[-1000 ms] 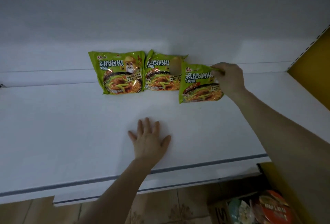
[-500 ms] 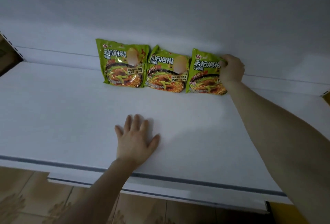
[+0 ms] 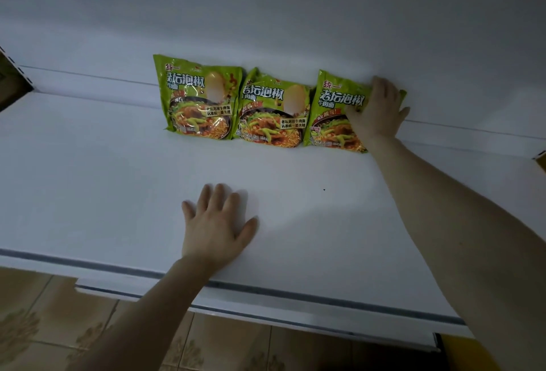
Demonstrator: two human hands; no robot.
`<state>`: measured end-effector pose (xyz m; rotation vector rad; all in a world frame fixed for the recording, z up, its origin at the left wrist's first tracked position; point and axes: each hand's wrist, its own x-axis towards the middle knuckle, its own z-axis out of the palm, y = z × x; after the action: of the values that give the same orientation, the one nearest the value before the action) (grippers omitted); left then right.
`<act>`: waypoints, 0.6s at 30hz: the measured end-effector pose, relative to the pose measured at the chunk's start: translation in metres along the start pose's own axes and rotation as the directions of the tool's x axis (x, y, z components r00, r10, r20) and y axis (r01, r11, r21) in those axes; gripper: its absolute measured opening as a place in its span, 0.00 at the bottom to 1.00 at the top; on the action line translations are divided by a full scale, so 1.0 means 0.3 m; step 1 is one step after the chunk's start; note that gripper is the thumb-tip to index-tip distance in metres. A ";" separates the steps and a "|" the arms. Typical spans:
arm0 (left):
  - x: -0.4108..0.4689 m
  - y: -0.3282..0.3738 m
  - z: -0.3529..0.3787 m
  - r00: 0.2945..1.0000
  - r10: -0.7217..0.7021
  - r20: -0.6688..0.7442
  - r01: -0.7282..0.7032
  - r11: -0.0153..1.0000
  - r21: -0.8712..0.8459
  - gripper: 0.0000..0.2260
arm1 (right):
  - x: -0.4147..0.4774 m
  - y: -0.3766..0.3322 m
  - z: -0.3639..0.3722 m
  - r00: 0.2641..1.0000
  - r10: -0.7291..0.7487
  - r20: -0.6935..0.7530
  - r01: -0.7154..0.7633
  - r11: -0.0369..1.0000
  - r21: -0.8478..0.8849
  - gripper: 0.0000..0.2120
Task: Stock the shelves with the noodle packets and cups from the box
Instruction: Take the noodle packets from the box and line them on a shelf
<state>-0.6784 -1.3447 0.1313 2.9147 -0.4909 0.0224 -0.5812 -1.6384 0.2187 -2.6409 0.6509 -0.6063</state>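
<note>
Three green plastic noodle packets stand in a row at the back of a white shelf (image 3: 88,178), propped against its pale back wall (image 3: 266,16): the left packet (image 3: 198,98), the middle packet (image 3: 271,110) and the right packet (image 3: 331,107), edges touching or slightly overlapping. The right hand (image 3: 375,107) lies spread over the right packet's upper corner, fingers fairly straight; in the dim light it seems to press rather than pinch. The left hand (image 3: 215,225) rests flat on the shelf, fingers splayed, holding nothing.
</note>
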 end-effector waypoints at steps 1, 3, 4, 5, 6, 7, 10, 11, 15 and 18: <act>-0.001 0.001 0.000 1.000 0.001 0.002 -0.001 1.000 -0.002 0.33 | -0.012 0.002 -0.006 1.000 -0.005 -0.022 0.006 1.000 0.021 0.30; 0.001 0.005 -0.007 1.000 0.003 0.026 -0.004 1.000 0.016 0.34 | -0.049 0.014 -0.020 0.998 -0.022 -0.060 0.027 0.996 0.080 0.25; 0.003 0.011 -0.015 0.999 0.006 0.045 -0.008 0.999 0.044 0.35 | -0.076 0.023 -0.029 0.997 -0.024 -0.069 0.032 0.993 0.115 0.22; 0.003 0.021 -0.028 0.998 0.015 0.059 -0.019 0.997 0.070 0.35 | -0.108 0.034 -0.043 0.998 -0.016 -0.063 0.025 0.990 0.142 0.19; -0.002 0.033 -0.040 0.997 0.027 0.078 -0.034 0.995 0.094 0.33 | -0.144 0.048 -0.059 0.999 0.001 -0.037 0.005 0.987 0.159 0.16; -0.008 0.047 -0.057 0.994 0.036 0.103 -0.048 0.992 0.118 0.30 | -0.184 0.063 -0.077 1.000 0.022 0.001 -0.022 0.985 0.171 0.15; -0.043 0.111 -0.109 0.987 0.108 0.120 -0.122 0.985 0.118 0.22 | -0.318 0.111 -0.148 0.989 0.101 0.109 -0.121 0.974 0.190 0.15; -0.061 0.136 -0.129 0.982 0.162 0.097 -0.170 0.982 0.083 0.20 | -0.363 0.129 -0.173 0.984 0.127 0.125 -0.148 0.972 0.183 0.16; -0.158 0.231 -0.161 0.893 0.448 -0.040 -0.448 0.894 0.010 0.19 | -0.559 0.194 -0.287 0.961 0.241 0.136 -0.261 0.951 0.165 0.16; -0.253 0.313 -0.169 0.787 0.611 -0.089 -0.617 0.784 -0.076 0.17 | -0.729 0.251 -0.376 0.932 0.348 0.099 -0.360 0.919 0.159 0.16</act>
<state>-0.7800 -1.3978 0.1945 2.5090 -1.3666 0.1677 -0.8376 -1.6166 0.2124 -2.2915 0.9787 -0.4400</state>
